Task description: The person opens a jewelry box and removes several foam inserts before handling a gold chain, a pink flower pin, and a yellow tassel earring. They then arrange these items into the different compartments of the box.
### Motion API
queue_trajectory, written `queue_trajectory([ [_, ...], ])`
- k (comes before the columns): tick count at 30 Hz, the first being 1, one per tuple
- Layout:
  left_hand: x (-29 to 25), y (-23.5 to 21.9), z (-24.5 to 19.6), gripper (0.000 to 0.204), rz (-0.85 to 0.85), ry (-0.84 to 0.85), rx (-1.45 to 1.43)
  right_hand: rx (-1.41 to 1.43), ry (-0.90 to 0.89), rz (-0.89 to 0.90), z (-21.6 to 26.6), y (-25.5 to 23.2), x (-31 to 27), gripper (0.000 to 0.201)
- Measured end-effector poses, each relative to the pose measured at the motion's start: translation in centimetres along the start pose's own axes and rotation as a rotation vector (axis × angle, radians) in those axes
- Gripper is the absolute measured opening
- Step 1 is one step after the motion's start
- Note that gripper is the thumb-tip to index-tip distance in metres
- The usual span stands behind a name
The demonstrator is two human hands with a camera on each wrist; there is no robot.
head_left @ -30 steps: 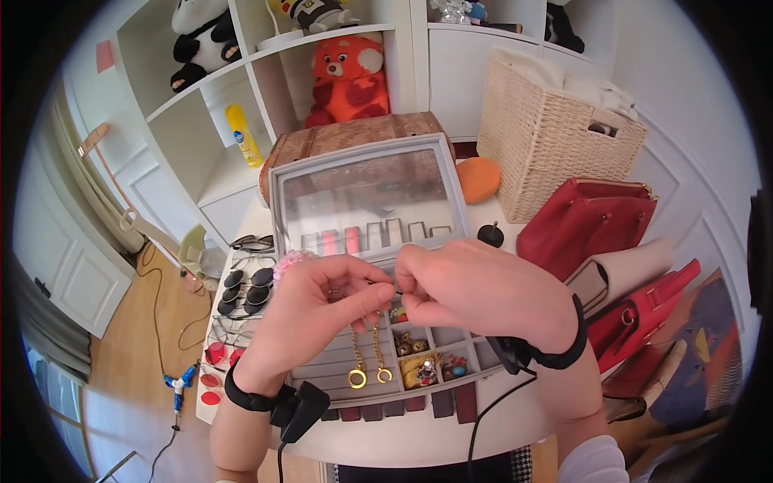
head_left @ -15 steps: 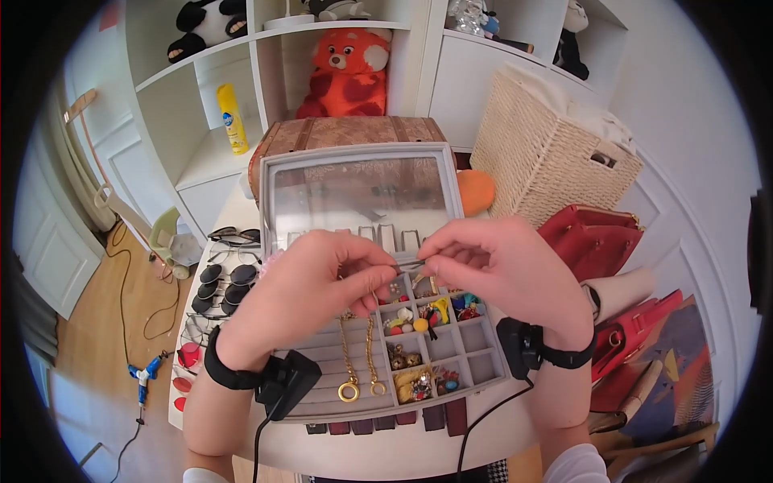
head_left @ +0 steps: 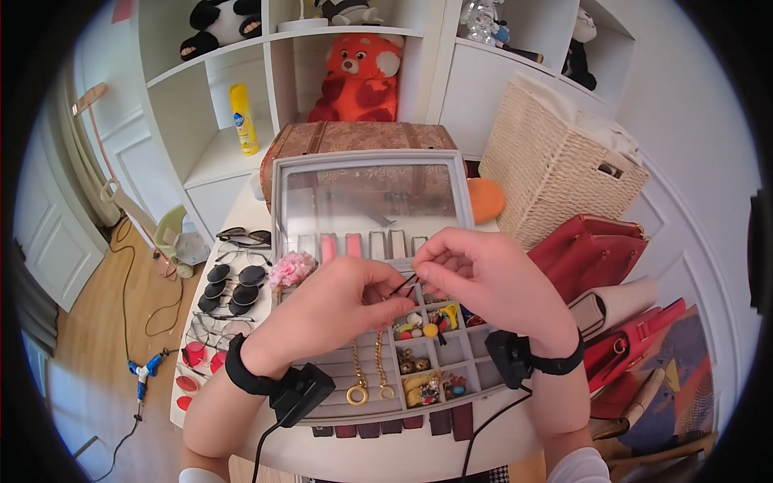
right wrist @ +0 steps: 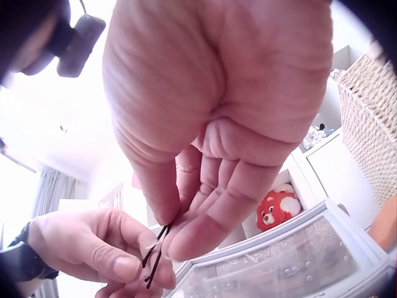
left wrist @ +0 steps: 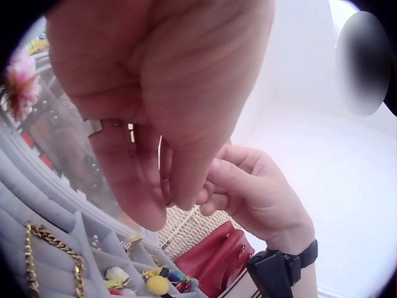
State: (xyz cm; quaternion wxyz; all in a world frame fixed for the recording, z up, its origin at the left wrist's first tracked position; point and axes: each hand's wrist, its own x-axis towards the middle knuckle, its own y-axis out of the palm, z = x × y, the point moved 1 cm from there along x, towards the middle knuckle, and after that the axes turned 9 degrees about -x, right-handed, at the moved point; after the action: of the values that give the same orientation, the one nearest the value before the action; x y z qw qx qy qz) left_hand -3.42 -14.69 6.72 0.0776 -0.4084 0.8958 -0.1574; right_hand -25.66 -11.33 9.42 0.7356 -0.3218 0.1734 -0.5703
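Black and thin, a hairpin (right wrist: 156,256) pinched at centre frame between both hands, above the open grey jewellery box (head_left: 322,366). Left hand (head_left: 334,310) curled, thumb and forefinger closed on the pin's lower end; right hand (head_left: 475,278) likewise curled, fingertips (right wrist: 180,245) nipping the upper end (clearest in the right wrist view, where the two prongs showed dark against the pale wall). Hands touching only through the pin, knuckles near each other over the box's divided compartments. Lower centre of the head view: two gold chain earrings (head_left: 369,374) laid side by side on the ridged rolls, rings at their ends. Just right of them, small compartments filled with coloured trinkets (head_left: 427,322). Glass lid (head_left: 370,197) stood upright behind the hands, a pink flower (head_left: 291,268) just beside its lower left corner. Left of the box, several pairs of sunglasses (head_left: 233,282) spread on the white table (head_left: 386,451). Behind the lid, a brown trunk (head_left: 354,137); upper centre, a red plush bear (head_left: 361,76) seated in a white shelf cubby, and a yellow bottle (head_left: 243,119) in the cubby to its left. Right side of the frame: a wicker basket (head_left: 564,169), and below it red handbags (head_left: 592,249).
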Motion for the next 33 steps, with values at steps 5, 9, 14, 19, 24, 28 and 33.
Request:
queue_trajectory([
  [5, 0.3, 0.1, 0.9, 0.024, -0.026, -0.029, -0.164, 0.083, -0.001, 0.022, 0.2, 0.0, 0.0, 0.016],
  [9, 0.0, 0.2, 0.1, 0.025, -0.072, -0.032, -0.254, 0.112, -0.07, -0.06, 0.4, 0.5, 0.1, 0.018],
  [14, -0.1, -0.1, -0.1, 0.025, -0.097, -0.053, -0.331, 0.009, -0.052, -0.031, 0.2, -0.1, 0.0, 0.022],
  [19, -0.3, -1.0, -0.2, 0.024, -0.212, 0.038, -0.113, -0.159, -0.04, -0.094, -0.2, -1.4, -0.4, 0.017],
  [24, -1.3, -1.6, -1.2, 0.022, -0.167, 0.07, 0.082, -0.443, -0.45, -0.239, -1.4, -2.1, -0.1, 0.016],
  [28, -2.0, -1.6, -2.1, 0.02, -0.111, 0.058, 0.247, -0.486, -0.389, -0.105, -0.4, -2.8, -1.3, 0.015],
  [33, -2.6, -1.7, -2.2, 0.018, 0.003, 0.135, 0.475, -0.42, -0.137, -0.081, 1.5, -3.7, -2.6, 0.018],
])
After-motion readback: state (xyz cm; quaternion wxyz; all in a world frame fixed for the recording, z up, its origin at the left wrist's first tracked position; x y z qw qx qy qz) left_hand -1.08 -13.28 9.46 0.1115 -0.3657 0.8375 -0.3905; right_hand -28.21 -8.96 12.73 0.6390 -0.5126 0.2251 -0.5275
